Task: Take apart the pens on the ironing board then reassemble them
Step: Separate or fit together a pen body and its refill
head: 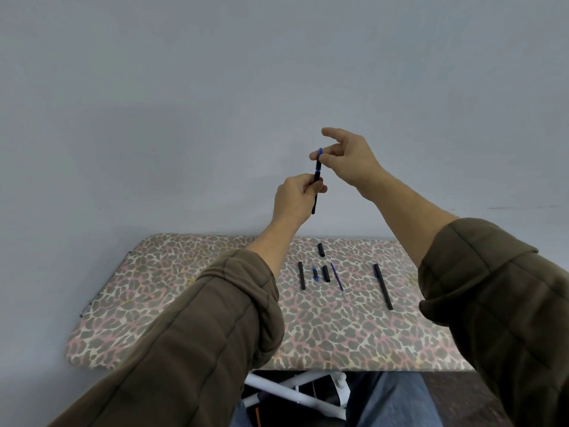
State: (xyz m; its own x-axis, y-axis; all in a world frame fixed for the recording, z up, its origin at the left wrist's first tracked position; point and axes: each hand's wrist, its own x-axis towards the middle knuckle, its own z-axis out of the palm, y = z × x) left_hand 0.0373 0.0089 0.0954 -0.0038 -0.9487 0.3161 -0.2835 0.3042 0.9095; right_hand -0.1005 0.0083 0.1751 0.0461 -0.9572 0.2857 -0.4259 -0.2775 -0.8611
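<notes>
On the ironing board (191, 315) I count six pieces: one whole pen (383, 286), one refill (338, 280), one long barrel (301, 275), two short black tubes (321, 249), one blue-tipped piece (315, 274). One held pen (316, 180) is up above the board, upright: my left hand (295, 197) grips its barrel and my right hand (348, 158) pinches its blue top end.

Both hands are raised above the ironing board (184, 303). The left hand (295, 198) grips a black pen (316, 186) by its barrel, held nearly upright, while the right hand (348, 158) pinches its blue top end. On the leopard-print cover lie a barrel (301, 275), a small blue-tipped piece (315, 273), two short black caps (321, 249), a refill (337, 280) and a whole pen (383, 286).
</notes>
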